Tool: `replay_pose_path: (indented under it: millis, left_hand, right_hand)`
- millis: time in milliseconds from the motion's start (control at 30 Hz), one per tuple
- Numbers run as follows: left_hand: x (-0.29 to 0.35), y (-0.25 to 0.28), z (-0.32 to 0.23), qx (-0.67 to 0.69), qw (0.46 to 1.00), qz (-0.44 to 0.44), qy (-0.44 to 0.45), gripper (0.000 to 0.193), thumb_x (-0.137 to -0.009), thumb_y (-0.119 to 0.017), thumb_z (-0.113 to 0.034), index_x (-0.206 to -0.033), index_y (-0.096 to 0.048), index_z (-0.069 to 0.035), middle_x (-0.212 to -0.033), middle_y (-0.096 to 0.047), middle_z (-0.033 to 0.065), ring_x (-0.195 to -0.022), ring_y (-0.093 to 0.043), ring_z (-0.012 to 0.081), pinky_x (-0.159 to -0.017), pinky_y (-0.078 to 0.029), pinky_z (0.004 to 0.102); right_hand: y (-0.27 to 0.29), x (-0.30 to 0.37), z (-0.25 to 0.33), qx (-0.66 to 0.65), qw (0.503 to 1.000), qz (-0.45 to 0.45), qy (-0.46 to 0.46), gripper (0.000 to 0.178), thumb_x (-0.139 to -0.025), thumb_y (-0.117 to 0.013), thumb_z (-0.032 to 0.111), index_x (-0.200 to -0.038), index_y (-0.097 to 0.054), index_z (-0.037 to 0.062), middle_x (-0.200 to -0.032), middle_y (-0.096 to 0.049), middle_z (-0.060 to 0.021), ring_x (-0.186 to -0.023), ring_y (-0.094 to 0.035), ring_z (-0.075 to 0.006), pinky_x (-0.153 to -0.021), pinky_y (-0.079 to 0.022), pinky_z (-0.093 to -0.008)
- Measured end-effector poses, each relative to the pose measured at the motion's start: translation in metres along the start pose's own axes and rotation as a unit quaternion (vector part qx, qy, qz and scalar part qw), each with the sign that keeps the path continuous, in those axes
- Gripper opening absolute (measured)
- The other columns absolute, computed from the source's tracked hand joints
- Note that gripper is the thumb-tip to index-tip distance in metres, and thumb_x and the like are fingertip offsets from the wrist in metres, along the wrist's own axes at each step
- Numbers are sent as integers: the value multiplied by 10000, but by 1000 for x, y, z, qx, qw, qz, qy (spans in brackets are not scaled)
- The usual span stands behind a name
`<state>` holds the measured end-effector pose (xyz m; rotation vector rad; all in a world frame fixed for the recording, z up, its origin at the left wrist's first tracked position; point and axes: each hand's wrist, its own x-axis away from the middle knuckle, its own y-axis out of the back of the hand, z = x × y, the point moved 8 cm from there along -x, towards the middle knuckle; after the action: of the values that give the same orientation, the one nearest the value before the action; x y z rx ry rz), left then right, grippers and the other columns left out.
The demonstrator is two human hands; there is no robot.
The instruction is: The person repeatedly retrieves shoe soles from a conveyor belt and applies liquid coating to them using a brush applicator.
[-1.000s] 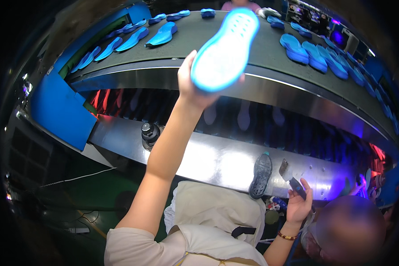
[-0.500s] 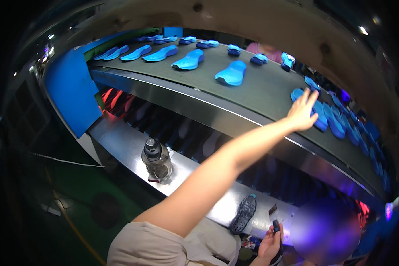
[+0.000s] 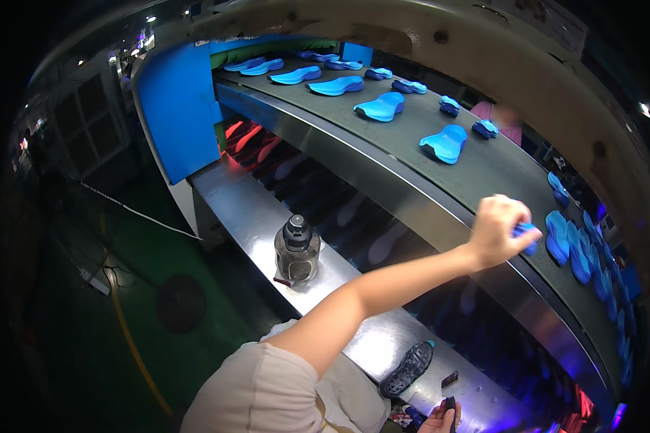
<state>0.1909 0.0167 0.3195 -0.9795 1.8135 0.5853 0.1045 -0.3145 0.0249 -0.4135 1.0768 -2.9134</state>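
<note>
My left hand (image 3: 500,229) is stretched out to the near edge of the dark conveyor belt (image 3: 484,180) and is closed around a small blue sole piece (image 3: 527,232). More blue soles (image 3: 578,249) lie just right of it on the belt. My right hand (image 3: 438,421) shows only partly at the bottom edge, gripping a small dark object (image 3: 449,405) whose kind I cannot tell. A black shoe sole (image 3: 408,368) lies on the steel shelf (image 3: 245,209) between my two hands.
Several blue soles (image 3: 446,142) ride the belt further up, spaced apart. A clear water bottle with a dark cap (image 3: 297,251) stands on the steel shelf. A blue panel (image 3: 177,108) closes the belt's left end. The green floor (image 3: 123,303) with cables lies to the left.
My left hand held a light blue sole up, then reached open over the belt, and now is closed on a blue piece at the belt's edge. The view has swung left.
</note>
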Motion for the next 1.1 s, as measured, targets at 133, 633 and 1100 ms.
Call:
replay_pose_path:
  millis: [133, 633, 1100]
  left_hand:
    - [71, 75, 35, 233, 912, -198, 275, 358, -754, -576, -140, -1071, -461, -17, -887, -531, 65, -946, -487, 224, -897, -341, 339]
    - [303, 91, -5, 642, 371, 163, 650, 842, -724, -415, -679, -1294, -341, -64, -1172, -487, 203, -1076, -493, 324, -935, -385, 463]
    - [310, 76, -22, 589, 400, 84, 697, 866, -781, -68, -718, -1259, -374, -64, -1127, -506, 178, -1039, -500, 297, -927, -375, 452]
  right_hand:
    - [-2, -18, -15, -18, 1000, 12, -20, 274, -842, -494, 38, -1080, -492, -97, -1043, -568, -172, -958, -543, -243, -838, -438, -329]
    - [-125, 8, -17, 46, 976, 207, 39, 250, -752, -524, -32, -994, -549, -89, -1002, -583, -202, -963, -560, -272, -904, -408, -353]
    - [-206, -10, -43, 402, 891, 192, 87, 153, -747, -637, 61, -873, -639, -26, -792, -642, -73, -711, -582, -79, -643, -444, -191]
